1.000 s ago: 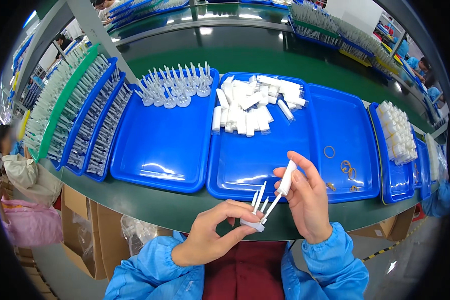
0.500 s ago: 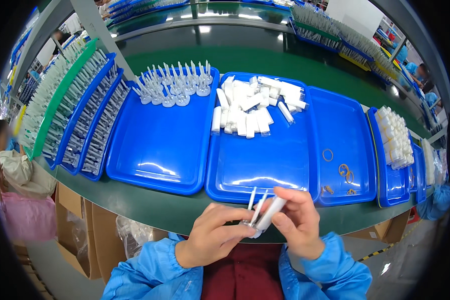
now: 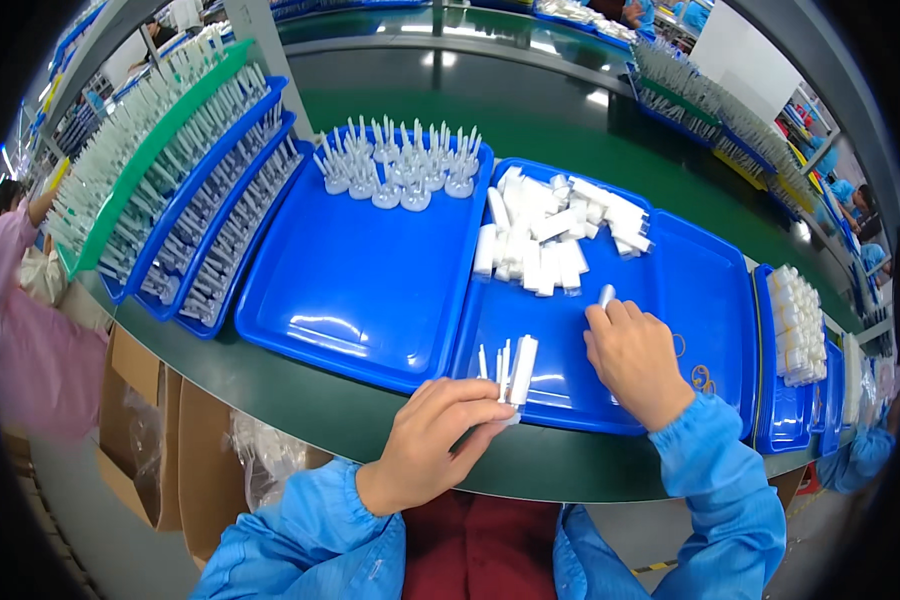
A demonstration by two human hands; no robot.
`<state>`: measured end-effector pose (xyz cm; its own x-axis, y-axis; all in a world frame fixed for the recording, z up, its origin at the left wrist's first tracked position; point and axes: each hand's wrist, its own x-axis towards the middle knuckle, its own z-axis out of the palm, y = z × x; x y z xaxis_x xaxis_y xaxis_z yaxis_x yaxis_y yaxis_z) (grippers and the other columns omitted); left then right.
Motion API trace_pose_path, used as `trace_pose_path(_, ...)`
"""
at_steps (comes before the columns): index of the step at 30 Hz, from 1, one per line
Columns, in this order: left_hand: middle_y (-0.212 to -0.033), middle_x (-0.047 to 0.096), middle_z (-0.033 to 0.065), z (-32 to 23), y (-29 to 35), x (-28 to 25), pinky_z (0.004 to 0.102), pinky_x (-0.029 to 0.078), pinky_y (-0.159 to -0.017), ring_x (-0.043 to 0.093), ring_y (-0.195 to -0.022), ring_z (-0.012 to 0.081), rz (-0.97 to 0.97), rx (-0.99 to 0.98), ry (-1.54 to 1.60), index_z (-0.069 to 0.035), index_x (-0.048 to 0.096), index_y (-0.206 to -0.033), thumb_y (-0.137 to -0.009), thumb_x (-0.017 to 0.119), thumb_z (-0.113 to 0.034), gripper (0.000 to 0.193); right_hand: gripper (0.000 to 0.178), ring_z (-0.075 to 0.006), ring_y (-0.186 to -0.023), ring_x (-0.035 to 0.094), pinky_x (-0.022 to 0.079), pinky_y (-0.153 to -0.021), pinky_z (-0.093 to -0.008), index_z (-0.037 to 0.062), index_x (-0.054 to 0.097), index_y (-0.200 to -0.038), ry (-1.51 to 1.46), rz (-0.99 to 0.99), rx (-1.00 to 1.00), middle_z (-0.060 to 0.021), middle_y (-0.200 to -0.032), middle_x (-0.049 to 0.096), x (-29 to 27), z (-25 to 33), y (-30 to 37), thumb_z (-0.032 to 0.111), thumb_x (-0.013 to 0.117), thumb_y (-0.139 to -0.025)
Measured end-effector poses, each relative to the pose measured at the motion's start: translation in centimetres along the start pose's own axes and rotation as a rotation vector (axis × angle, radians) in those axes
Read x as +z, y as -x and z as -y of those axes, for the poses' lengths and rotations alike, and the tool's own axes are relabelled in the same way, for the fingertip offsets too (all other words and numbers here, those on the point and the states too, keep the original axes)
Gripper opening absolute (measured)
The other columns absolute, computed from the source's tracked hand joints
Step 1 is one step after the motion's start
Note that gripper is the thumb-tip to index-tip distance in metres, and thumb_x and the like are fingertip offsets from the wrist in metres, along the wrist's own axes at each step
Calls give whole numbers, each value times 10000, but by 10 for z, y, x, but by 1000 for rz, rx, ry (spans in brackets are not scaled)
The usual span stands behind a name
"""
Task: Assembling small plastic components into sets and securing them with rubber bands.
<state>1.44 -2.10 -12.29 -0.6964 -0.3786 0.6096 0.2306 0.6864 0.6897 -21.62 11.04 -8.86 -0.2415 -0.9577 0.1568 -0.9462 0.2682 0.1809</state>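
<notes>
My left hand is closed on a clear plastic piece with a round base and several thin upright stems. On one of its stems sits a white cylinder, standing upright. My right hand, fingers pinched together, grips a single white cylinder over the middle blue tray. Just beyond it lies a heap of loose white cylinders in the same tray. Similar clear stemmed pieces stand at the far end of the left blue tray.
At left, tilted green and blue trays are packed with stemmed pieces. The right blue tray holds rubber bands; beyond it is a stack of bundled white cylinders. Cardboard boxes stand below. A person in pink is at left.
My right hand has left the stemmed piece, moved right and forward over the middle tray, and taken a white cylinder. My left hand still holds the piece, now more upright. The view has shifted.
</notes>
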Motion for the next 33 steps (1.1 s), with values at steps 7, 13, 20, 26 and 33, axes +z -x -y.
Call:
trace_pose_path(7,-1077,686,61,-8,-5,-3,348,480,-725,651,-868,239,122,1,34,-90,711,-1062,-816,776,-32,261,124,-215,-842,648,543,-733,-339,67,629,-1000,-276,-39,-65,-80,-894,643,-32,-2,9,131,683,-908)
trace_pose_path(13,-1111,684,39,-24,-6,-6,331,460,-730,645,-878,203,261,85,30,-97,726,-1080,-842,719,-70,240,351,-171,-951,686,540,-847,-309,33,481,-1345,-1680,-183,608,-145,-1047,719,-43,35,17,227,557,-1063)
trace_pose_path(20,-1148,681,45,-29,-7,-5,342,463,-769,638,-920,201,332,89,37,-89,719,-1103,-833,697,-50,274,395,-172,-933,689,532,-867,-318,20,497,-1395,-1613,-243,633,-138,-985,726,-40,51,29,231,542,-1065)
trace_pose_path(26,-1145,711,18,-31,-5,-2,317,440,-722,640,-862,199,299,84,-8,-143,745,-1059,-742,768,1,349,355,-158,-934,678,498,-898,-312,0,569,-1331,-1434,-242,562,-132,-1001,742,-39,55,38,189,596,-1031)
trace_pose_path(33,-1120,712,49,-30,-2,-1,346,472,-725,670,-877,216,133,99,-63,-139,721,-1045,-719,827,-24,362,327,-198,-1037,626,356,-1081,-406,1,650,-1258,-1150,-319,396,-64,-956,780,-37,69,56,108,680,-950)
